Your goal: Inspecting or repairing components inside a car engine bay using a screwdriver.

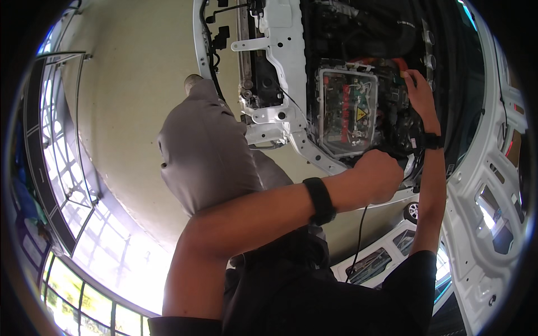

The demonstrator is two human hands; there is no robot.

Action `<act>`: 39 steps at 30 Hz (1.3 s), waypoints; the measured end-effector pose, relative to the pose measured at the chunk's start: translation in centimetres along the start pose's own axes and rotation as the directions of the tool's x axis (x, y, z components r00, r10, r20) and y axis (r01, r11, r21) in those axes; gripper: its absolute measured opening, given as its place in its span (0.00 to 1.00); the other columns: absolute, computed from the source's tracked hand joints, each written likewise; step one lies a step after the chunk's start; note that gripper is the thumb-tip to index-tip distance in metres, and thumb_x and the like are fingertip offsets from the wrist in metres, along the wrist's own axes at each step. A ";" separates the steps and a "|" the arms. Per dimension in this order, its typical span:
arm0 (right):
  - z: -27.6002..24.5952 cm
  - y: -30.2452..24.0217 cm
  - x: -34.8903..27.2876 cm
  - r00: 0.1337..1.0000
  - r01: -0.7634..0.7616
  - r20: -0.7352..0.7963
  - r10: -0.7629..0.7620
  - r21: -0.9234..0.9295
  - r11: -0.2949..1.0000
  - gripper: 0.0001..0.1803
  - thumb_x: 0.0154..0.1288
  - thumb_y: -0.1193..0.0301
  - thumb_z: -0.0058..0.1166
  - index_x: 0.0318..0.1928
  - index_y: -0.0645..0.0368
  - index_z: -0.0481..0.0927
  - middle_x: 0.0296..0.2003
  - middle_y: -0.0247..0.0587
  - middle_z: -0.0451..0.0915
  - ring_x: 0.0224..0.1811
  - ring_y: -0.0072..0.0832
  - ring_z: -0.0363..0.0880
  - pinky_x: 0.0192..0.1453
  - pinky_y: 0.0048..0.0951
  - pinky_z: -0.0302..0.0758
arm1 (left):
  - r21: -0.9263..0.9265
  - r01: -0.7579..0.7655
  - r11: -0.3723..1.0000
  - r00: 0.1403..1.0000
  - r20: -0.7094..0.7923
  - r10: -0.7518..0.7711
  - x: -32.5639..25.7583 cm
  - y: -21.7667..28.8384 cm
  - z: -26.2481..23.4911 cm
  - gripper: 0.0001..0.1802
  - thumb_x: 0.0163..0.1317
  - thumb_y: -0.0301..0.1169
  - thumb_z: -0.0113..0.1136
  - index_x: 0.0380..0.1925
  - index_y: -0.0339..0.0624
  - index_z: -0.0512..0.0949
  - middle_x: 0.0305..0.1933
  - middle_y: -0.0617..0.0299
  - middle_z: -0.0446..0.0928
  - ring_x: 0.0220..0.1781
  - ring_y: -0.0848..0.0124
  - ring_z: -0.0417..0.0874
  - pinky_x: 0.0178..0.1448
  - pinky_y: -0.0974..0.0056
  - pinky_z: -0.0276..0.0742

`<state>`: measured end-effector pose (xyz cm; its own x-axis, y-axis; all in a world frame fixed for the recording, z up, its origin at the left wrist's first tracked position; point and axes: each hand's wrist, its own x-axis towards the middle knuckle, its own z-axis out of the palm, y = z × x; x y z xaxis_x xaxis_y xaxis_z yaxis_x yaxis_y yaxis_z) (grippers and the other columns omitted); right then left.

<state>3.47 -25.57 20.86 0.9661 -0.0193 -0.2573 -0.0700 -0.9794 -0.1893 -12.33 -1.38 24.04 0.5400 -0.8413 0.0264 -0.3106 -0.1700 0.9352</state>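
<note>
Windows (67, 185) run along the far left, bright with daylight, beside a pale floor (134, 73). Grey trouser leg (207, 151) and shoe (193, 83) of the person stand at centre-left, next to the white car body frame (280, 67).

Left hand (380, 176), black wristband (320, 200) on the forearm, is closed into a fist at the lower right corner of the clear-lidded electronics unit (347, 109); what the fist grips is hidden, though a thin black cable (358, 235) hangs down just below it. The unit sits inside the open engine bay, framed by the white metal, with red and green parts and a yellow warning sticker (361, 115) visible under its lid.

Right hand (419, 92), black watch at the wrist, reaches to the unit's upper right corner, fingers curled onto an orange cable (399, 63); whether it grips firmly cannot be told.

White body panel (487, 185) curves along the far right.
</note>
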 end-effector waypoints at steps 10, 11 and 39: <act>-0.3 -0.6 -0.4 0.981 0.184 -0.051 -0.186 -0.029 0.982 0.15 0.64 0.69 0.52 0.50 0.58 0.73 0.46 0.46 0.78 0.51 0.46 0.76 0.53 0.37 0.71 | -0.008 0.012 1.000 1.000 -0.011 -0.012 0.1 -0.3 -0.3 0.10 0.51 0.31 0.55 0.26 0.37 0.82 0.29 0.47 0.82 0.33 0.51 0.84 0.38 0.52 0.78; -0.3 -0.6 -0.3 0.998 0.033 -0.045 -0.032 0.022 0.999 0.16 0.63 0.69 0.53 0.50 0.58 0.73 0.46 0.46 0.78 0.51 0.46 0.76 0.52 0.37 0.71 | -0.008 0.013 1.000 1.000 -0.010 -0.014 0.1 -0.4 -0.4 0.10 0.51 0.31 0.55 0.26 0.37 0.82 0.29 0.47 0.82 0.33 0.51 0.84 0.38 0.52 0.78; 0.2 0.4 -0.3 0.954 0.233 -0.152 -0.259 -0.168 0.958 0.19 0.63 0.67 0.54 0.55 0.49 0.71 0.51 0.42 0.72 0.54 0.47 0.73 0.52 0.41 0.73 | -0.009 0.079 0.997 0.994 0.079 -0.078 0.6 -1.0 -0.5 0.11 0.55 0.33 0.54 0.30 0.38 0.82 0.30 0.48 0.82 0.35 0.51 0.84 0.40 0.52 0.78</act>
<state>3.11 -25.95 20.69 0.9774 0.2047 -0.0523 0.2001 -0.9763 -0.0823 -11.34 -1.44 23.25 0.4990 -0.8634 -0.0744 -0.2599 -0.2310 0.9376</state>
